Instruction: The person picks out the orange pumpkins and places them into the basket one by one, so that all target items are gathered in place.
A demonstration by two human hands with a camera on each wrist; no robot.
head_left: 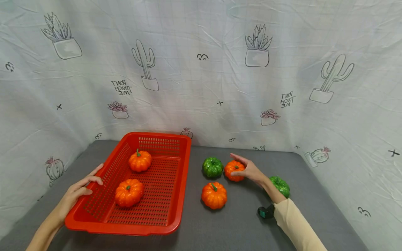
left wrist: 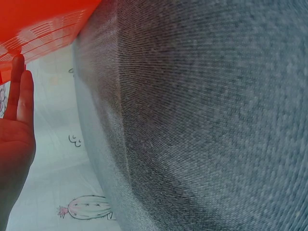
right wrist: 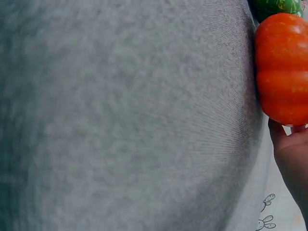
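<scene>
My left hand [head_left: 76,191] holds the left rim of a red plastic basket [head_left: 185,174], with fingers over the edge. In the left wrist view, two straight fingers [left wrist: 25,96] lie against the basket's outer side. Two orange pumpkins, one farther back [head_left: 140,161] and one nearer [head_left: 129,192], sit inside. On the right, my right hand [head_left: 251,171] is spread around another orange pumpkin [head_left: 232,169] on the table, thumb in front and fingers reaching behind it. The right wrist view shows this pumpkin [right wrist: 284,72] close up, the hand against its side; part of the grasp is hidden.
A green pumpkin [head_left: 213,167] stands just left of the right hand's pumpkin, and an orange one [head_left: 214,196] sits nearer. Another green pumpkin [head_left: 280,187] is partly behind the right forearm. A white printed curtain [head_left: 201,80] hangs behind the grey table [head_left: 238,223].
</scene>
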